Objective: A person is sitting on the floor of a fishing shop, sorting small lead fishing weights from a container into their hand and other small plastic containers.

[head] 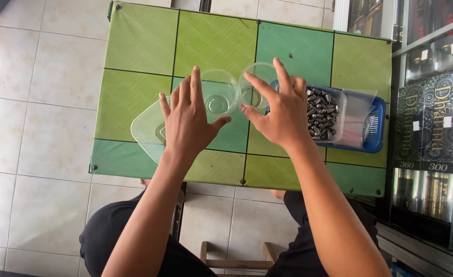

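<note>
Your left hand (188, 120) and right hand (283, 110) hover with fingers spread; a careless nudge could topple the two clear round plastic cups (218, 92) at 12 o'clock on the green checked desk (139, 41).

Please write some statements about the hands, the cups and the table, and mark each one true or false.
1. Both hands, left hand and right hand, are spread open above the green table. True.
2. Two clear cups, one beside the other, stand near the fingertips. True.
3. The clear tub in the blue basket holds red beads. False: small grey metal pieces.
4. The left hand holds a spoon. False: it holds nothing.
</note>
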